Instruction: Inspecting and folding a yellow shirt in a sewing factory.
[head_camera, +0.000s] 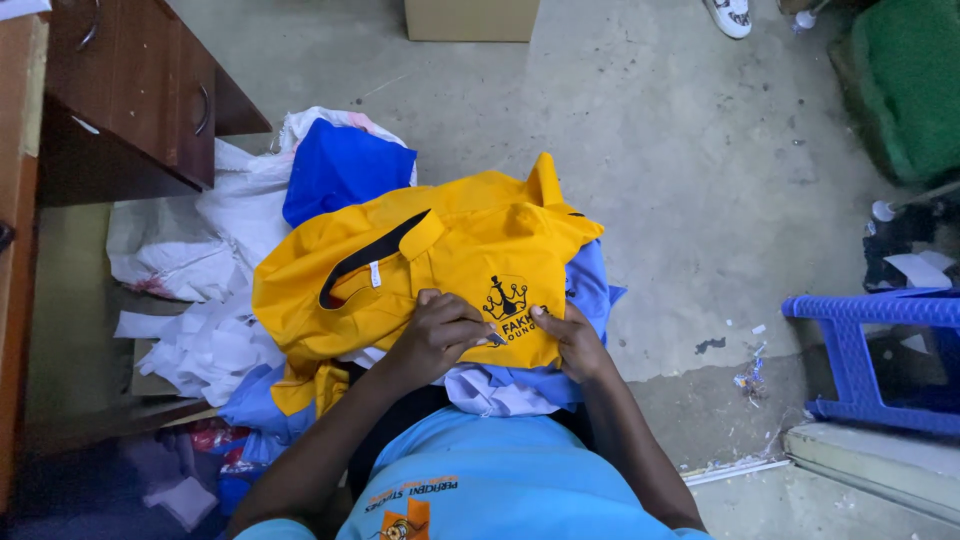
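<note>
Both my hands are on the yellow shirt (440, 265), which lies mid-frame on top of a heap of clothes on my lap. My left hand (437, 335) is curled with fingertips pressed into the fabric just left of the black printed emblem (507, 300). My right hand (575, 342) pinches the shirt's lower edge just right of that emblem, thumb on top. The hands sit close together, not touching, print between them. The shirt's collar with black lining (375, 255) points to the left of the frame. Under it: light blue garments (590, 285); a bright blue one (340, 170) upper left, white fabric scraps (205, 340) at left. Wooden drawer unit (130, 90) top left, blue plastic stool (880, 350) at right, cardboard box (470, 20) top centre, concrete floor (680, 150).
</note>
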